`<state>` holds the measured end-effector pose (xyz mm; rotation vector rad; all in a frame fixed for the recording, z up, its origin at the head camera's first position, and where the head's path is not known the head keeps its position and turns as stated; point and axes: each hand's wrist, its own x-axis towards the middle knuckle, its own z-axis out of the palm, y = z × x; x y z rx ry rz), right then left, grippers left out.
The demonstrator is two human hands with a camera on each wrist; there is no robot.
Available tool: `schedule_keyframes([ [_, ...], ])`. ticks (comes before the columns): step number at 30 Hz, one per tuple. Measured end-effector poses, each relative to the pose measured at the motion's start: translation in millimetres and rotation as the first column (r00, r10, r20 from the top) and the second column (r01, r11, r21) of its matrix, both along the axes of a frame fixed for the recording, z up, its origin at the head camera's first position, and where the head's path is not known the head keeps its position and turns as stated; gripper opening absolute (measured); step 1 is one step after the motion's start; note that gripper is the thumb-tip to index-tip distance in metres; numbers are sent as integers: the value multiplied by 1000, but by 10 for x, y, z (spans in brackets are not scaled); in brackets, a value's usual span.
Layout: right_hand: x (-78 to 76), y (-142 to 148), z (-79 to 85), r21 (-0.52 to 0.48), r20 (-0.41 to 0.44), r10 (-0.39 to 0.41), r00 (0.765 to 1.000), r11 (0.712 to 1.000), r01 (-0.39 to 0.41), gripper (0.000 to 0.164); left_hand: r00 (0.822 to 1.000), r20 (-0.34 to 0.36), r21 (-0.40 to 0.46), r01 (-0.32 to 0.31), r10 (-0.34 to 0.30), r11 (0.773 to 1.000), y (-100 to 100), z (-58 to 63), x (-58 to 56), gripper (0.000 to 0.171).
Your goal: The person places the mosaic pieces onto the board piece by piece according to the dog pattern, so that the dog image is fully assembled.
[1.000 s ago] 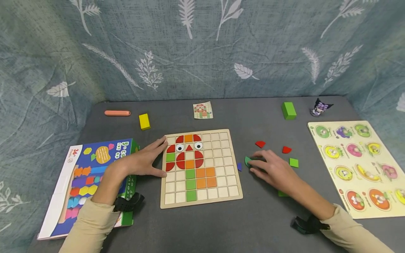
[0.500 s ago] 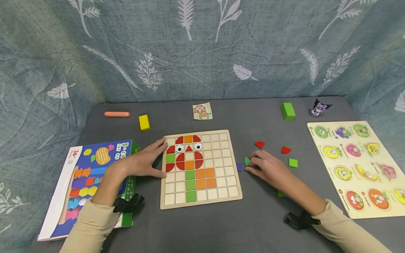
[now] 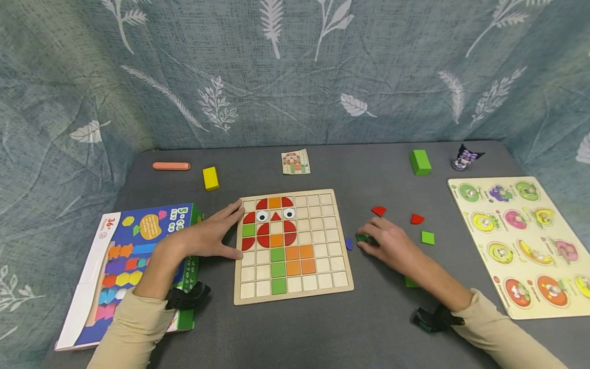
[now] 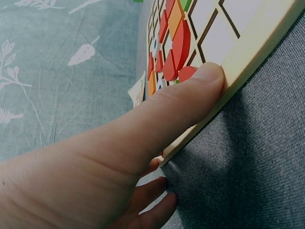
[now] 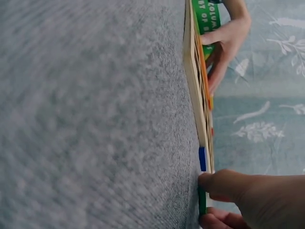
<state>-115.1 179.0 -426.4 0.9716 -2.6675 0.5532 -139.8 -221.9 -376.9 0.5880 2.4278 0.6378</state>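
The wooden grid board (image 3: 319,233) lies on the dark table with red, orange and green tiles and two eye tiles set in its left half. My left hand (image 3: 212,233) rests along the board's left edge, fingers spread. In the left wrist view its thumb (image 4: 207,78) lies on the rim. Right of the board, my right hand (image 3: 389,241) pinches a green curved tile (image 5: 202,199) between thumb and finger, low at the tabletop. Between this hand and the board lies a small blue tile (image 3: 349,243).
Two red tiles (image 3: 379,210) and a green square (image 3: 427,238) lie near the right hand. A pattern card (image 3: 295,162), yellow block (image 3: 210,178), green block (image 3: 420,162) and figurine (image 3: 466,157) stand behind. A toy box (image 3: 147,225) is left, a fruit puzzle board (image 3: 521,246) right.
The right hand has shifted slightly left, and its fingers have closed on the green tile, which now shows darker and tilted. The left hand stays put on the board.
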Motion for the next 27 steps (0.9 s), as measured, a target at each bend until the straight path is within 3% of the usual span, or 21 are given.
schedule_keyframes([
  [7,12,-12,5,-17,-2,8,1000,1000,-8,29,1000,9,-17,1,-1,1000,-3,-5,-7,105],
  [19,-20,-173,14,-161,-66,141,988,976,-150,24,1000,19,-14,-2,2,1000,-10,-7,-13,106],
  [27,-2,-372,8,-235,17,244,970,944,-233,24,1000,16,-35,-4,4,999,-15,-22,-26,106],
])
